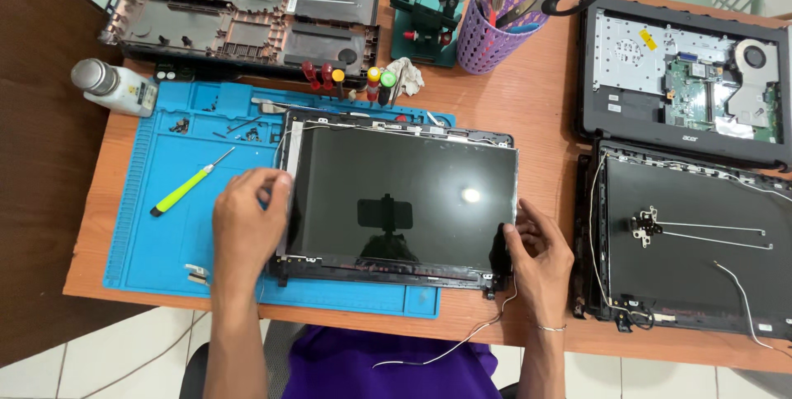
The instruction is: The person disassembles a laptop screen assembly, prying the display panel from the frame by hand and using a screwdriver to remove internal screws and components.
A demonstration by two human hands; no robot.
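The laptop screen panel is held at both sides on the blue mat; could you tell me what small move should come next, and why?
Probably lift the screen panel slightly and evenly out of its back cover. The left hand grips its left edge and the right hand its lower right corner, so both sides are held. Keep it low: thin cables trail from the lower right corner.

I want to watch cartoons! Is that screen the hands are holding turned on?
Off. The screen is dark, showing only reflections, while the left hand and right hand grip its sides.
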